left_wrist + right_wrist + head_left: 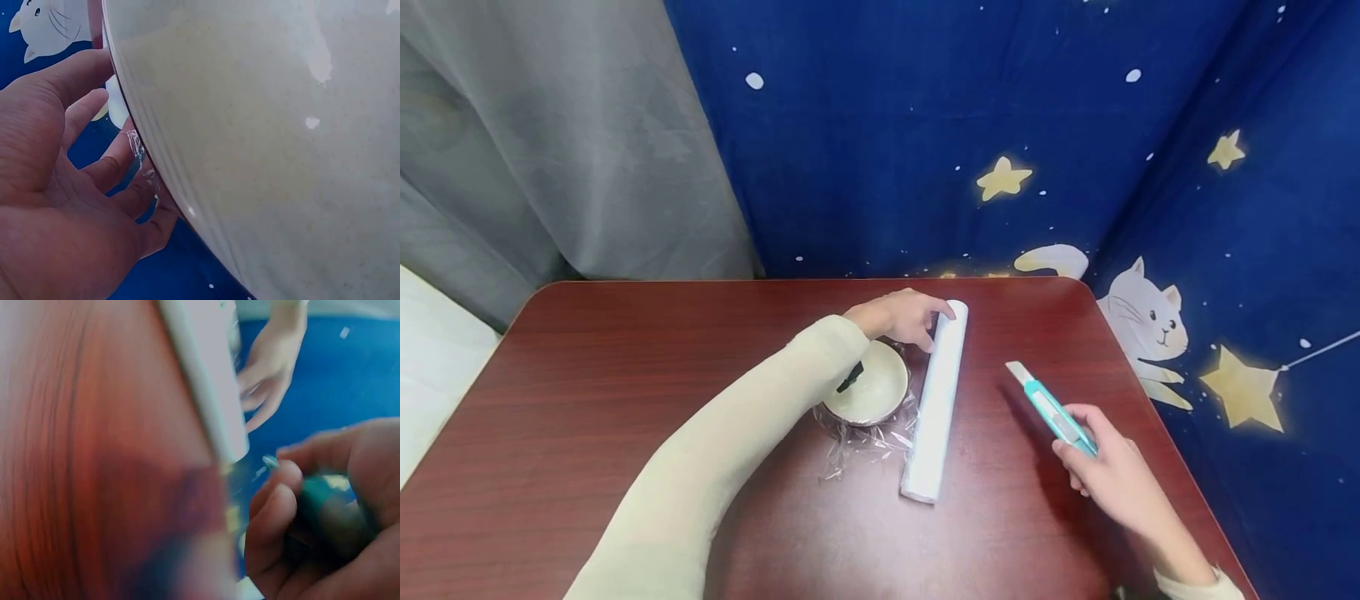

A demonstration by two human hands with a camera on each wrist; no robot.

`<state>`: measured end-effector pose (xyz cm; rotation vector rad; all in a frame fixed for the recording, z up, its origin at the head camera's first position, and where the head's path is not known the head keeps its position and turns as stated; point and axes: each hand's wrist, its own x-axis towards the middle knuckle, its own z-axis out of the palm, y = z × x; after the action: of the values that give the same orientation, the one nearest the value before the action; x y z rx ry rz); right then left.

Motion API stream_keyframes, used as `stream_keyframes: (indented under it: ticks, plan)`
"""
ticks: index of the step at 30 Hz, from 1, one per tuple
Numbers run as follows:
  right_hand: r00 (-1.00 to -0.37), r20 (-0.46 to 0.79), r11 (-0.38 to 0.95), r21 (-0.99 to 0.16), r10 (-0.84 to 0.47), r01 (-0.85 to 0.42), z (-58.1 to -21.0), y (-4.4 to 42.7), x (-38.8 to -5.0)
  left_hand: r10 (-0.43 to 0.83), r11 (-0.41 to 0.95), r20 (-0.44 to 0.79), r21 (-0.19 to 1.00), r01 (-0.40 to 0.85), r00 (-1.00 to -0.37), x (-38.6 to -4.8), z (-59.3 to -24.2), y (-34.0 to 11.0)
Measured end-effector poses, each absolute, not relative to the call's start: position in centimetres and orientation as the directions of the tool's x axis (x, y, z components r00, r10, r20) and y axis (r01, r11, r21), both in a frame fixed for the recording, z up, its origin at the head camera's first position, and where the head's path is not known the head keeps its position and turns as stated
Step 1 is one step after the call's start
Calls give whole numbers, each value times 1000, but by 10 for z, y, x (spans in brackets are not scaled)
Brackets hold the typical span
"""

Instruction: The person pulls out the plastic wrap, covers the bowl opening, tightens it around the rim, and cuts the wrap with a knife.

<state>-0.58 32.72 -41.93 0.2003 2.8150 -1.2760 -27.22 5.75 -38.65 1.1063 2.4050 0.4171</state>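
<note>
Turquoise utility knife (1060,414), blade exposed, is held in the right hand (1108,475) between thumb and curled fingers, its blade pointing forward and left of that grip. Left of the grip, a white roll of plastic wrap (936,408) lies on the table (1015,533); the left hand (906,317), its fingers loosely spread and enclosing nothing, touches the roll's far end. Just nearer than this hand sits a pale round bowl (876,385), crumpled clear film (853,446) about its base. Beyond both hands hangs a blue star-patterned curtain (880,142).
</note>
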Motion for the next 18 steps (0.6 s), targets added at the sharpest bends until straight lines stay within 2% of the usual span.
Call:
stream_keyframes:
  ticks: [5,11,18]
  plan:
    - [-969,-198,481,-842,146,244,-441,341,-40,760,646,-290,438,625,-582,-269,-387,58]
    - [-959,-202,516,-810,202,279,-450,344,-65,752,655,-296,443,613,-589,-267,-387,57]
    - [-952,-164,536,-796,258,282,-454,343,-79,763,638,-281,474,607,-582,-268,-383,51]
